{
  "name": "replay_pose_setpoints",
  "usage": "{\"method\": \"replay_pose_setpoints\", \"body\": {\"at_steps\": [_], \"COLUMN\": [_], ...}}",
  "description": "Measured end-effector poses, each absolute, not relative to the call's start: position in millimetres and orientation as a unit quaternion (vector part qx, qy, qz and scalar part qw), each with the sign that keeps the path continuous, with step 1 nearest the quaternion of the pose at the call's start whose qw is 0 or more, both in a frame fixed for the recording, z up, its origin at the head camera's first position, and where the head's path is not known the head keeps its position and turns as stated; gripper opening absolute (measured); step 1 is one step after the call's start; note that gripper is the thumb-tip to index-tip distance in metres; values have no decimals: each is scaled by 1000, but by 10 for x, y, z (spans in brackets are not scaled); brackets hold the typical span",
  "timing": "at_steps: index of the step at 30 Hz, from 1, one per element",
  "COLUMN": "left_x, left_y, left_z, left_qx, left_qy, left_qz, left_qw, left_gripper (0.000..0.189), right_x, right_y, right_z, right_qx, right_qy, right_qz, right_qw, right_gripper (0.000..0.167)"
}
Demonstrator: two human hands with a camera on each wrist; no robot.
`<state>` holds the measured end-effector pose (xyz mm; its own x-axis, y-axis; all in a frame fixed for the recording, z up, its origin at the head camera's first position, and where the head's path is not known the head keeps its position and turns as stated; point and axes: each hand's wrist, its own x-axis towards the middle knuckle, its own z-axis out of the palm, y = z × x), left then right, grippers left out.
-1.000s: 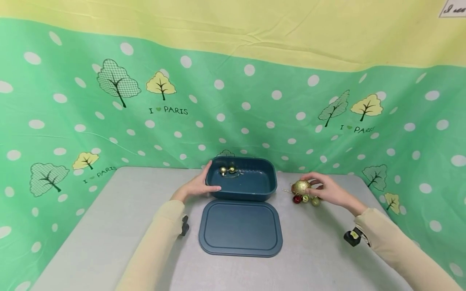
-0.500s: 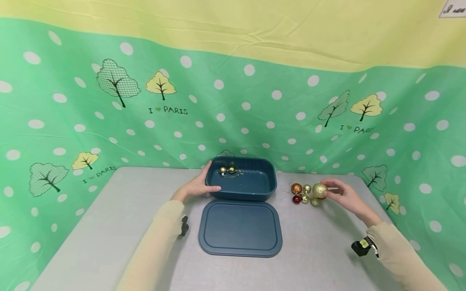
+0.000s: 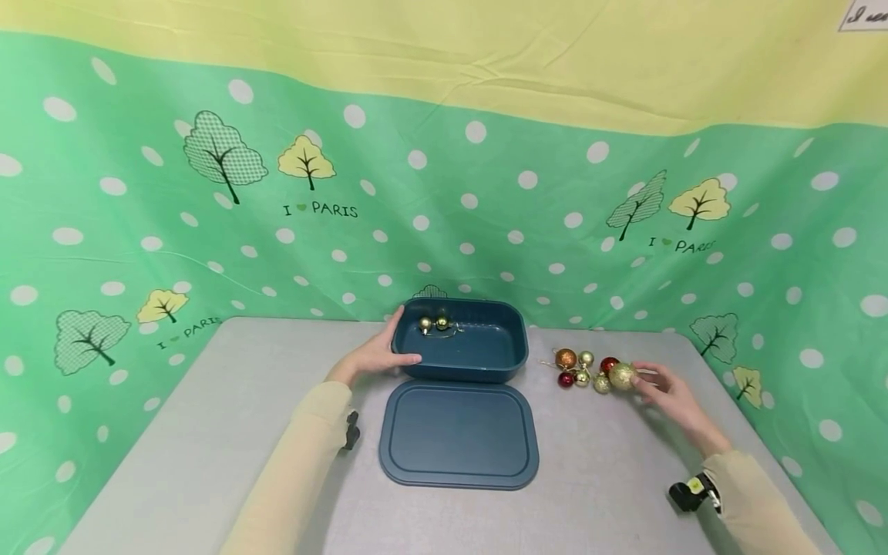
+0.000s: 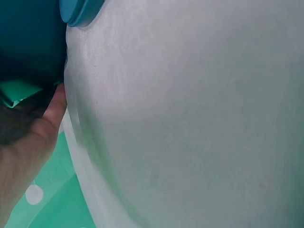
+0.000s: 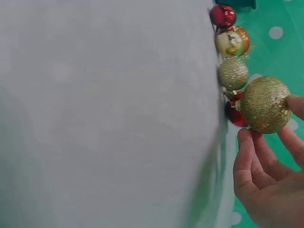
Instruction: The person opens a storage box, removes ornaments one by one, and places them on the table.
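My right hand [image 3: 669,397] pinches a large gold glitter Christmas ball [image 3: 622,376] between thumb and fingers at the right of the table. In the right wrist view this ball [image 5: 266,105] sits at the fingertips, in front of a red ball [image 5: 236,114]. Beside it lie smaller balls: an orange one [image 3: 565,359], a dark red one [image 3: 566,379] and several gold ones [image 3: 601,383]. My left hand [image 3: 375,354] holds the left end of a dark blue rectangular container [image 3: 486,374], thumb along its front. Two small gold balls [image 3: 434,324] with strings lie inside.
A flat blue lid [image 3: 459,435] lies on the grey table [image 3: 590,478] just in front of the container. Behind the table hangs a green and yellow curtain [image 3: 444,193] with trees and dots, close to the container's back.
My right hand has moved right and toward me with the large gold ball, from over the cluster to its right end, uncovering the smaller balls. The left hand and container have stayed still.
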<state>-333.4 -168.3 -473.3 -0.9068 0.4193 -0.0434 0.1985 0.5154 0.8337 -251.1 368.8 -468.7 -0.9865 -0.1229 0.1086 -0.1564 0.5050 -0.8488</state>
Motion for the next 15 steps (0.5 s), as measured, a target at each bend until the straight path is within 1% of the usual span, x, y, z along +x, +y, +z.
{"method": "replay_pose_setpoints", "body": {"at_steps": [6,10,15], "left_x": [-3334,-3335,-3329], "left_y": [-1685,-1684,-1678], "left_z": [-4732,-4735,-4728], "left_qx": [178,182,184], "left_qy": [863,862,864], "left_qz": [458,458,453], "left_qw": [119,119,118], "left_gripper": [117,117,117], "right_x": [-2480,-2492,-2495], "right_y": [3691,3695,3699], "right_z": [-4773,-4803,-4802], "right_qx": [31,30,27], "right_qy": [-865,-867,-872], "right_qz": [501,496,486], "right_qw": [-16,-27,-39], "right_gripper": [49,49,54]}}
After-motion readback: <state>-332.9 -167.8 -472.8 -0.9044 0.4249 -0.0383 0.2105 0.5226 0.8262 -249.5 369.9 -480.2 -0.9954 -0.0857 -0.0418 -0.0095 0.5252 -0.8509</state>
